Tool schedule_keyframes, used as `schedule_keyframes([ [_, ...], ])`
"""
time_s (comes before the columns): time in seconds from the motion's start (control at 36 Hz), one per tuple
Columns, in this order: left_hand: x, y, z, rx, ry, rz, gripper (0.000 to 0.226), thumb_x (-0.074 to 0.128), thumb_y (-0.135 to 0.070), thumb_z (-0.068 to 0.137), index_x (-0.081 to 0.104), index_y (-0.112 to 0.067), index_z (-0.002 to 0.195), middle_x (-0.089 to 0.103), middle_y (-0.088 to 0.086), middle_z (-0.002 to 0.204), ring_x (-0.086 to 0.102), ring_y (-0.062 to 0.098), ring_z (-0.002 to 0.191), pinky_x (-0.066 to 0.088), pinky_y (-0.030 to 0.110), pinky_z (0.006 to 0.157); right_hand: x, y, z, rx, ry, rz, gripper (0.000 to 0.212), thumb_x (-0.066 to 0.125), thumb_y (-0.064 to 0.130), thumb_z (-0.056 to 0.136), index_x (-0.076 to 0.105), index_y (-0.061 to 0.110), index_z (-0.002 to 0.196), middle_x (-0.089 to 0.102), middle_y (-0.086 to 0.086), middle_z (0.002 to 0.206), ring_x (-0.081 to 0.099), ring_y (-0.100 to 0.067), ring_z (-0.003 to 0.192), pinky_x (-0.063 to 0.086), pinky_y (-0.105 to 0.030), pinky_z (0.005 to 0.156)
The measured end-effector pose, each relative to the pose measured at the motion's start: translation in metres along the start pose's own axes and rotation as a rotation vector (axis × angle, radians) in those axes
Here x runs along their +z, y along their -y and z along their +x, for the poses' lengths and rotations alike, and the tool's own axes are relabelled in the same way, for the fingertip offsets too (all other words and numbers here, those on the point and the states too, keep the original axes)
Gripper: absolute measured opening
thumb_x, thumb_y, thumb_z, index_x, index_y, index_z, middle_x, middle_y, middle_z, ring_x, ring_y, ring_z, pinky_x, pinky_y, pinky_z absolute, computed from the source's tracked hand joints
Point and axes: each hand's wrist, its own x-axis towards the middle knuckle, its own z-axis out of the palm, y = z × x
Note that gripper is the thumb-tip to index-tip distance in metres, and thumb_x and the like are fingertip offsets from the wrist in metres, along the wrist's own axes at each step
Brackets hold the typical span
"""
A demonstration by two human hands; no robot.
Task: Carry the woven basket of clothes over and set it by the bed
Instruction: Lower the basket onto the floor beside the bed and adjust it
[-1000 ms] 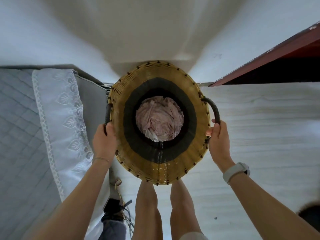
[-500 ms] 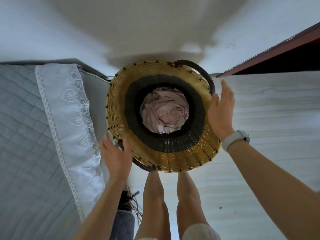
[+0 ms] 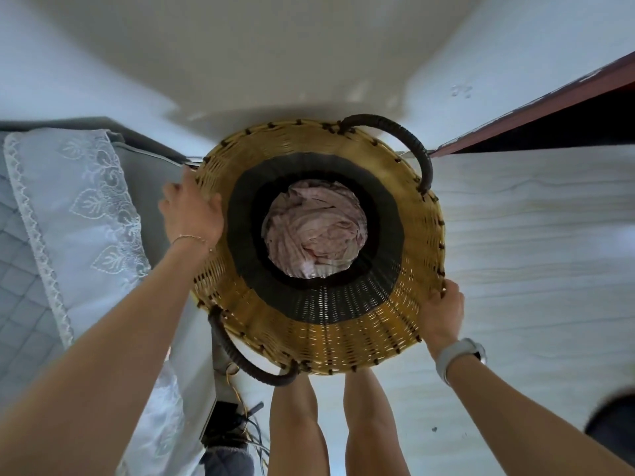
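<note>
The round woven basket [image 3: 343, 341] is tan with a black band inside and two dark handles, one at the far right and one at the near left. Pink crumpled clothes [image 3: 314, 228] lie at its bottom. It stands on the pale floor beside the bed [image 3: 31, 269], close to the wall. My left hand [image 3: 190, 211] rests on the basket's left rim, next to the bed's side. My right hand [image 3: 441, 312] grips the rim at the near right. My legs stand just behind the basket.
The bed has a grey quilted cover and a white lace cloth [image 3: 82, 214] along its edge. Cables and a dark object [image 3: 237, 424] lie on the floor by the bed's side. A red-brown door frame [image 3: 536, 104] runs at the right. White walls meet ahead.
The basket has turned, so its handles went from left and right to far right and near left. Both hands left the handles and now hold the rim.
</note>
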Motion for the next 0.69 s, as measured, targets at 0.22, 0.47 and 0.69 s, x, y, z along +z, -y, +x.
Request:
schedule_keyframes([
  [0.22,-0.003,0.022,-0.004,-0.129,0.044,-0.103,0.037,0.046,-0.024,0.092,0.047,-0.001,0.122,0.056,0.027,0.123,0.055,0.045,0.11,0.043,0.047,0.091,-0.011,0.037,0.02,-0.187,-0.033,-0.012,0.033,0.033,0.014,0.095,0.048,0.004,0.124,0.05,-0.017,0.121,0.051,-0.027,0.09,0.042,-0.036,0.074],
  [0.47,0.009,0.057,-0.029,-0.226,-0.027,-0.17,0.034,0.04,-0.02,0.095,0.059,0.006,0.105,0.061,0.032,0.113,0.056,0.047,0.105,0.043,0.046,0.083,-0.012,0.078,0.045,-0.335,-0.034,-0.073,0.028,0.036,0.011,0.093,0.056,0.0,0.109,0.056,-0.018,0.114,0.055,-0.03,0.085,0.045,-0.035,0.07],
  [0.69,0.018,0.086,-0.047,-0.27,-0.095,-0.128,0.035,0.04,-0.022,0.095,0.061,0.001,0.11,0.061,0.031,0.114,0.056,0.05,0.105,0.044,0.051,0.085,-0.005,0.111,0.045,-0.45,0.013,-0.078,0.034,0.034,0.014,0.096,0.051,0.002,0.123,0.047,-0.018,0.125,0.05,-0.027,0.104,0.036,-0.028,0.085],
])
